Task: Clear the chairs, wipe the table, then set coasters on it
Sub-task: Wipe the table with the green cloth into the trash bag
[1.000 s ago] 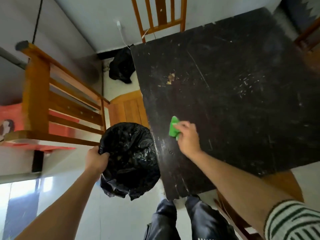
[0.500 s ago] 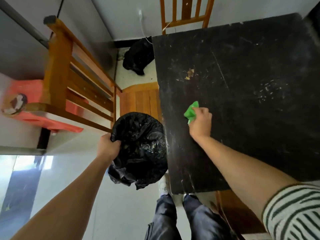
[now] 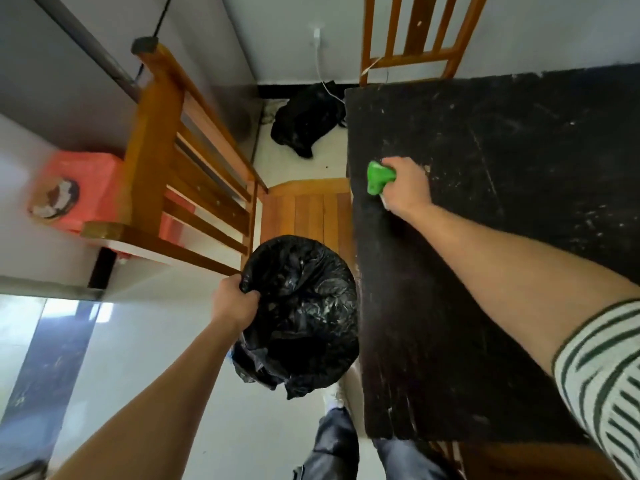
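A dark, scuffed table (image 3: 502, 209) with pale crumbs and specks fills the right side. My right hand (image 3: 405, 188) presses a bright green cloth (image 3: 378, 177) onto the table near its far left edge. My left hand (image 3: 232, 301) grips the rim of a black bin bag (image 3: 304, 313), held open just below the table's left edge. A wooden chair (image 3: 194, 181) stands to the left, its seat partly tucked under the table. No coasters are in view.
A second wooden chair (image 3: 415, 36) stands at the table's far side. A black bag (image 3: 304, 123) lies on the floor by the wall with a white cable. A red box (image 3: 83, 188) sits behind the left chair. My legs (image 3: 346, 445) are at the bottom.
My right hand has slid the green cloth farther away along the table's left edge. The left hand still holds the bin bag beside the edge. The view has shifted.
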Demonstrator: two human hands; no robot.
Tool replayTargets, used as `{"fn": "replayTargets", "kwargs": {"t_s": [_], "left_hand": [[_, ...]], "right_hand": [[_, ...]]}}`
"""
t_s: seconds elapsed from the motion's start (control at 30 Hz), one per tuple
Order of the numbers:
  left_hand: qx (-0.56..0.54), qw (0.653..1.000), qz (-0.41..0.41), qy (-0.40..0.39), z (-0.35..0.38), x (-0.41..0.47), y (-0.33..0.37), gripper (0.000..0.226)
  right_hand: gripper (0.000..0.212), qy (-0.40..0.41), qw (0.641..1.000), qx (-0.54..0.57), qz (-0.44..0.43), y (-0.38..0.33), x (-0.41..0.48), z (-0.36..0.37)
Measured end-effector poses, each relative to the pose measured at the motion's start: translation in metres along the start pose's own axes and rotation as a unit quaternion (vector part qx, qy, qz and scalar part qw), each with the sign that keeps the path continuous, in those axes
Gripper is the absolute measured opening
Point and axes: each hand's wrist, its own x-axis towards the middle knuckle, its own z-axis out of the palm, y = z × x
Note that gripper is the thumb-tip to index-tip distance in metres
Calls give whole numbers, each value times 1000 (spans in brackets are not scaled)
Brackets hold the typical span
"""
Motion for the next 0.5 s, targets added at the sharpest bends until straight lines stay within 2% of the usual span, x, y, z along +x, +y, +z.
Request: {"fn": "replayTargets", "kwargs": {"t_s": [0.1, 0.2, 0.37, 0.5], "left_hand": [[7, 1000, 2, -15, 2, 13, -3, 12], [1, 1000, 6, -21, 2, 22, -10, 15], [1, 1000, -4, -26, 0, 17, -15, 16], [28, 999, -12, -38, -6, 4, -15, 15]], "right_hand": [[49, -13, 998, -62, 7, 1, 57, 6], [46, -51, 993, -104, -5, -4, 57, 33], [40, -48, 992, -9, -114, 7, -69, 68], [44, -138, 971, 40, -191, 11, -195, 71]]}}
